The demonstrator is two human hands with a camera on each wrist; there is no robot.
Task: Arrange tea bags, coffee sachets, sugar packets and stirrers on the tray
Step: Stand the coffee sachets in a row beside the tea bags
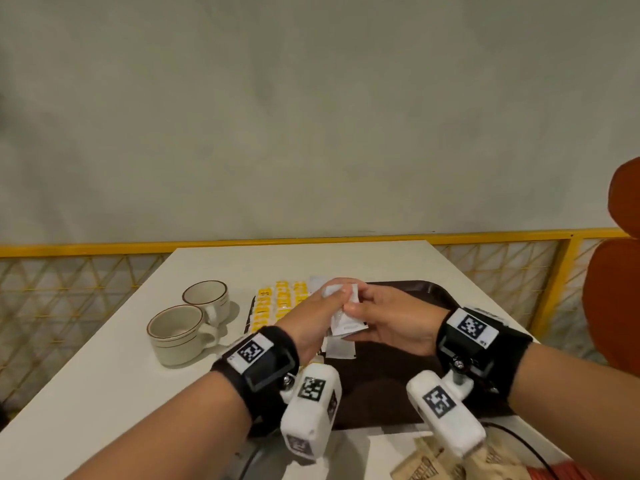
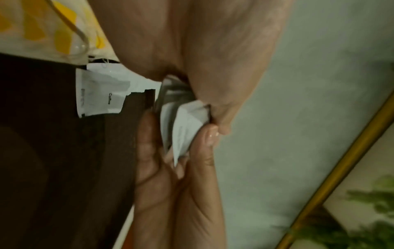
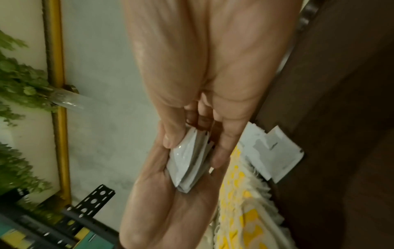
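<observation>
Both hands meet above the brown tray (image 1: 408,382) and hold one small stack of white packets (image 1: 344,325) between them. My left hand (image 1: 330,301) cradles the stack (image 3: 187,161) in its curled fingers. My right hand (image 1: 358,306) pinches the stack (image 2: 185,121) with thumb against fingers. Rows of yellow sachets (image 1: 277,303) lie along the tray's left end. A few more white packets (image 1: 341,349) lie flat on the tray beside them, partly hidden under my hands; the wrist views show them (image 2: 100,91) (image 3: 275,151) overlapping. No stirrers are visible.
Two cream cups with brown rims (image 1: 207,299) (image 1: 176,334) stand on the white table left of the tray. Brown paper packets (image 1: 426,462) lie at the table's near edge. A yellow railing (image 1: 104,249) runs behind the table and an orange seat (image 1: 613,299) stands at the right.
</observation>
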